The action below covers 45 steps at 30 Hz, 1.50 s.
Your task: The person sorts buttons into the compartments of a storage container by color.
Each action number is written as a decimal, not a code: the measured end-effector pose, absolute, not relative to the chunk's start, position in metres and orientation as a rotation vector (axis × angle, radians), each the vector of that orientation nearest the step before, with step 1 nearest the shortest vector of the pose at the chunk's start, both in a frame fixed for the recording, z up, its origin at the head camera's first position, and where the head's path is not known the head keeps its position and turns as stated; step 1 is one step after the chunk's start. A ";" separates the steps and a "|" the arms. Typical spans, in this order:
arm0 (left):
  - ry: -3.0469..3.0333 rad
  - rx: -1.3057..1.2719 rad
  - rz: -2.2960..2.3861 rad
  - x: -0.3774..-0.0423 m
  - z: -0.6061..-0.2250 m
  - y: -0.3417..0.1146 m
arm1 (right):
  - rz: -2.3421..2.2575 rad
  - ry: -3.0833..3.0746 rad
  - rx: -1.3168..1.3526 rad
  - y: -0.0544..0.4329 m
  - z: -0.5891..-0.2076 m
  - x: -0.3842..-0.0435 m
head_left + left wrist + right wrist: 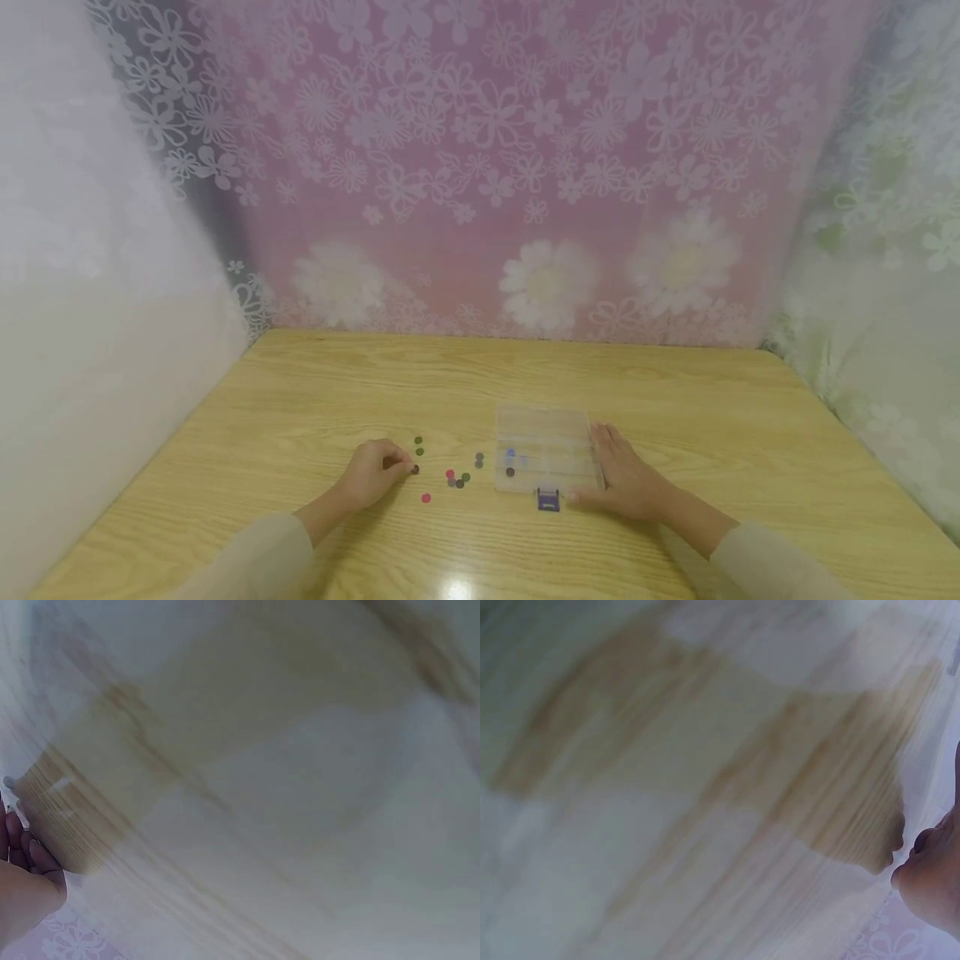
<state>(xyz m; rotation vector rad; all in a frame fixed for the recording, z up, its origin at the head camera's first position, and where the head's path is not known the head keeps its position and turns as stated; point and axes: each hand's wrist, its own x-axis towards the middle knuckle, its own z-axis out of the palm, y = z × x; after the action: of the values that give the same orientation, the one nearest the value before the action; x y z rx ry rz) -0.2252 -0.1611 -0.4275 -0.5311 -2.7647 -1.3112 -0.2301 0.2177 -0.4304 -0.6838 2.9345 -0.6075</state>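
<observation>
My left hand (371,475) pinches a small dark disc (416,469) between thumb and fingertips at the table surface. My right hand (633,483) lies along the right side of a clear plastic box (540,421), its fingers extended and its thumb by the front edge. A purple latch (548,500) sticks out at the box's front. Within the box are a blue piece (511,452) and a dark disc (510,472). Only part of the left hand (30,877) shows in the left wrist view, and the right hand (934,877) is cut off in its own.
Between the left hand and the box lie several loose discs, among them a pink one (426,498), a green one (418,440) and a grey one (479,457). All are on a wood-grain table (337,383). A floral curtain (525,167) hangs behind it.
</observation>
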 end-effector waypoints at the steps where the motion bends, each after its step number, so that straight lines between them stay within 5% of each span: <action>1: -2.761 -0.535 -1.306 -0.225 -0.427 -0.161 | -0.605 2.936 -0.683 0.218 -0.430 -0.230; 45: -2.710 -0.525 -1.368 -0.233 -0.421 -0.119 | -0.598 2.951 -0.693 0.217 -0.429 -0.229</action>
<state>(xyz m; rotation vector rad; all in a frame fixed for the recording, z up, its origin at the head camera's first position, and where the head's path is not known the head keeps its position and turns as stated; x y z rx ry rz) -0.2328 -0.1191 -0.4206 -0.5245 -2.7099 -1.3679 -0.2290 0.2174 -0.4285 -0.6934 2.9507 -0.5980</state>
